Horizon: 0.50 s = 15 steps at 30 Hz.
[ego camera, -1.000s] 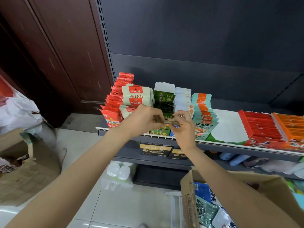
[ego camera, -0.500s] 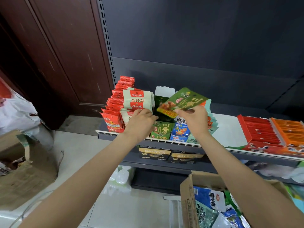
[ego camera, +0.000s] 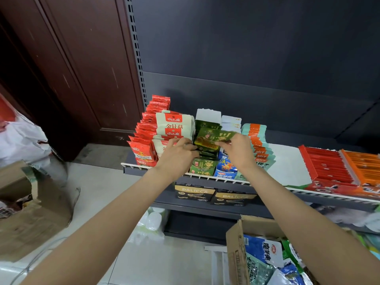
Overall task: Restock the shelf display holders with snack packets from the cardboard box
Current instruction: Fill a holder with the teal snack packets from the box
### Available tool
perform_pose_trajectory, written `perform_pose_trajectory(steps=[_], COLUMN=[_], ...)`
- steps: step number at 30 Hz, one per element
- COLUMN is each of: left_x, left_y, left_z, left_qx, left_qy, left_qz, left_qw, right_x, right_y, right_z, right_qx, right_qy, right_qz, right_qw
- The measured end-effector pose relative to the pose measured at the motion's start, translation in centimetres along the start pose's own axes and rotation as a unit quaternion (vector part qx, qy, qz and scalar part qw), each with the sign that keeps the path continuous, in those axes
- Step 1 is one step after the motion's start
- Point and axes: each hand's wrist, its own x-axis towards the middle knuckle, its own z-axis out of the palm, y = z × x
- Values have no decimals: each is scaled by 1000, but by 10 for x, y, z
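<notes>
Over green holder [ego camera: 203,168], right hand [ego camera: 238,150] pinching glossy flat green packet [ego camera: 213,137]

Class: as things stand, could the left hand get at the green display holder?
Probably yes: the left hand already rests beside the green display holder, with nothing between them; the right hand holds the green packet above it.

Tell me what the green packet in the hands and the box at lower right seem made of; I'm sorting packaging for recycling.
Green packet: likely thin plastic or foil-laminate film with a glossy finish; it catches light and bends where the right hand pinches it. The left hand is at its other end.
Cardboard box: brown cardboard, matte, with a raw-looking flap edge; whether it is corrugated is too small to tell.
</notes>
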Motion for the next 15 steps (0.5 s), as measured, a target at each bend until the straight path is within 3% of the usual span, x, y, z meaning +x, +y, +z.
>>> perform_pose_trajectory(steps=[4, 15], left_x=[3, 0], left_y=[4, -7], left_z=[-2, -1], left_qx=[23, 27], left_qy=[-16, -42], left_qz=[-5, 29], left_qw=[1000, 998], right_x=[-19, 5], right_y=[1, -6], right_z=[4, 14], right_qx=[-15, -116], right_qy=[-34, -127], right_qz=[-115, 60], right_qw=[993, 983])
